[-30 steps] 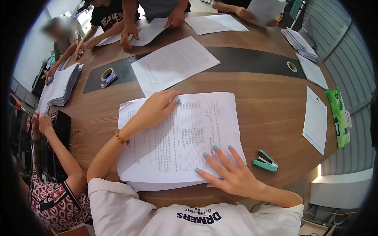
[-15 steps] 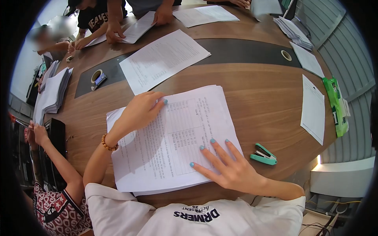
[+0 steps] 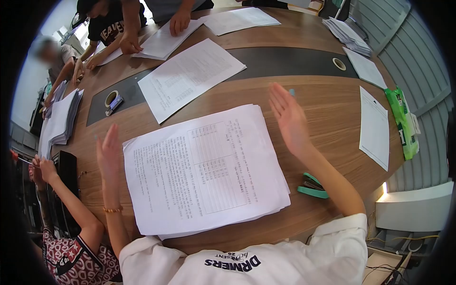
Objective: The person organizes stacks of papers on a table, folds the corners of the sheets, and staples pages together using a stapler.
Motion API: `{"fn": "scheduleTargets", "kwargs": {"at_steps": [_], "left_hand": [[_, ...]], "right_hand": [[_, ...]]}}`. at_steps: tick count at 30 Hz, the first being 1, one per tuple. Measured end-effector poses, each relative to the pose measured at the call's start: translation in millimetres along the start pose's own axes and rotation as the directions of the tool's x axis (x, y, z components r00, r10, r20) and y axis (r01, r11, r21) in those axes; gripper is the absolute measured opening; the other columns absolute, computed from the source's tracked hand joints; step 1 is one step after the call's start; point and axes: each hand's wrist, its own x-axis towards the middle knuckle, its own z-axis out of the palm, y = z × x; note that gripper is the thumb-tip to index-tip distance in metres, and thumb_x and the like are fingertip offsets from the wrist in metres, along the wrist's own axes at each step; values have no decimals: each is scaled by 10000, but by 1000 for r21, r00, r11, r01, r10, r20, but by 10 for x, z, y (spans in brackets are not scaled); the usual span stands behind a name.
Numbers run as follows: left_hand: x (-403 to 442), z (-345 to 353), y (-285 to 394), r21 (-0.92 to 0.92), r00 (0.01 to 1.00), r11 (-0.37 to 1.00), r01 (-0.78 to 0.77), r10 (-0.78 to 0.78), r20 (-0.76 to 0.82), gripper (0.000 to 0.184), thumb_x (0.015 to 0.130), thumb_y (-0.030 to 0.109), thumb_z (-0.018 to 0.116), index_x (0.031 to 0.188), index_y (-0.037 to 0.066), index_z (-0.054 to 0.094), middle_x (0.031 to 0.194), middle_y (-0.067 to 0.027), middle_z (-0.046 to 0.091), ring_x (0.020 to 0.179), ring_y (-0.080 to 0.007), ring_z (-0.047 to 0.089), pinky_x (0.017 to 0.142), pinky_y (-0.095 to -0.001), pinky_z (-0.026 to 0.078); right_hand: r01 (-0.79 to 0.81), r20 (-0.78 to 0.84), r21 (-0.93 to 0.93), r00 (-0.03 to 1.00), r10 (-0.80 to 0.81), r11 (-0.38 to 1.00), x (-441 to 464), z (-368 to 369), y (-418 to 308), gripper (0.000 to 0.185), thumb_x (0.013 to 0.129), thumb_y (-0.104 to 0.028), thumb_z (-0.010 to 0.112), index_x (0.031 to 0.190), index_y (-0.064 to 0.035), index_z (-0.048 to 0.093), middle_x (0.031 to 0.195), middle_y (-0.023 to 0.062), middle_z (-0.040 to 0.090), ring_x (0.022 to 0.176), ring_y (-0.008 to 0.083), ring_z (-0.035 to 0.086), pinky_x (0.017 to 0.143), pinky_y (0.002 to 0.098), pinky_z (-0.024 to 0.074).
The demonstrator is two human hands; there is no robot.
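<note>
A stack of printed sheets (image 3: 204, 171) lies slightly turned on the wooden table, its edges uneven at the bottom. My left hand (image 3: 109, 154) is raised upright just beyond the stack's left edge, fingers stretched, holding nothing. On the other side my right hand (image 3: 289, 118) is up near the top right corner, palm facing the stack, fingers straight and empty. A green stapler (image 3: 312, 186) rests to the right of the stack, partly covered by my right forearm. Another printed sheet (image 3: 190, 78) lies above the stack.
Tape rolls (image 3: 111, 99) (image 3: 338, 64) sit on the dark table strip. A paper pile (image 3: 61, 116) is at the left, a single sheet (image 3: 374, 128) and a green packet (image 3: 403, 123) at the right. Several people handle papers around the far and left sides.
Both hands have lifted off the stack and moved apart to its left and right sides. Across the table, a person's hand has shifted over the papers.
</note>
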Motion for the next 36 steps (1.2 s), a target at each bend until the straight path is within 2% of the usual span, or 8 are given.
{"fn": "scheduleTargets", "kwargs": {"at_steps": [3,6,8,17,21,26,30,36], "left_hand": [[-266,180,-85,-359,980,919,165,-110,169,657,932,468,191,1323,-53,278,1390,-142,290,1271,-231,305,1060,-328,193],[-440,554,-5,-313,984,935,165,-134,118,660,927,476,210,1316,-50,294,1372,-150,316,1247,-232,335,1038,-321,250],[-437,608,8,17,992,993,120,-121,45,631,929,464,231,1322,-24,303,1369,-154,318,1224,-224,364,1002,-307,312],[-423,577,24,147,997,988,51,-58,44,576,936,433,237,1303,6,358,1306,-159,405,1187,-222,410,984,-306,343],[-419,520,97,175,996,982,66,-75,44,542,943,405,256,1302,15,365,1311,-149,403,1167,-225,431,977,-308,342],[-189,933,689,611,925,733,-301,68,374,424,883,207,478,1238,-19,424,1278,-134,454,1162,-232,447,966,-334,349],[-132,1729,570,545,728,560,-624,162,667,441,804,106,564,1221,18,449,1235,-160,482,1142,-290,458,973,-358,335],[-188,2196,287,419,619,595,-686,175,765,461,808,181,583,1207,2,436,1229,-187,460,1162,-330,413,966,-378,337]], "right_hand": [[-77,46,-114,996,82,991,15,133,160,601,947,-405,274,1345,43,224,1424,150,208,1329,222,173,1083,310,114],[-115,84,-201,987,134,973,-26,266,125,619,947,-428,241,1355,36,206,1435,143,189,1335,220,151,1075,300,108],[-124,75,-211,987,143,970,-36,301,114,618,948,-428,230,1358,33,204,1437,140,186,1338,220,140,1072,297,105],[-132,67,-73,988,137,989,-80,216,119,595,950,-412,176,1378,0,145,1456,125,122,1350,218,82,1083,315,96],[-120,56,-254,989,138,960,-117,146,-16,599,946,-399,252,1376,5,152,1447,143,147,1346,228,106,1081,313,95],[-88,13,-495,994,108,865,-436,107,-233,618,928,-336,386,1375,15,142,1432,176,173,1340,257,127,1073,316,131],[68,176,-790,977,120,609,-596,196,-103,656,876,-241,489,1360,44,150,1415,225,178,1332,318,136,1064,346,171],[289,324,-884,945,36,368,-664,187,3,643,844,-206,526,1327,75,207,1396,263,171,1307,382,169,1045,405,213]]}}
